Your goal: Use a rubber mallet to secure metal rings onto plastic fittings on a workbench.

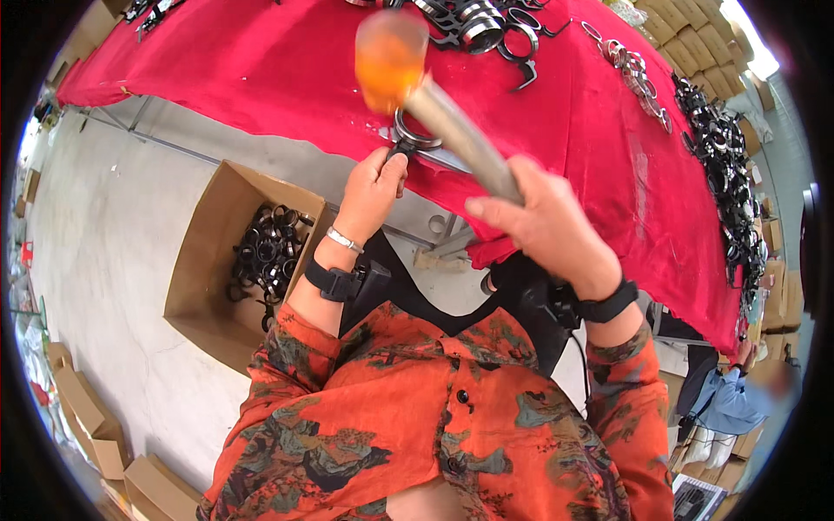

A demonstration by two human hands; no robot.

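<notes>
The head-worn fisheye camera looks steeply down from above the person's orange-red, dark-patterned button-up shirt (pixel 417 408), which looms close below. It faces forward across the red cloth-covered bench (pixel 304 78), its wide view also taking in the pale grey concrete floor (pixel 113 243) at left.

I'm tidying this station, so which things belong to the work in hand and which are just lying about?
Apparently in use:
- mallet, in the right hand
- ring part, in the left hand
- red-covered table
- probably the box of black parts

Seemingly lying about:
- cardboard boxes, lower left
- stacked cartons, upper right
</notes>
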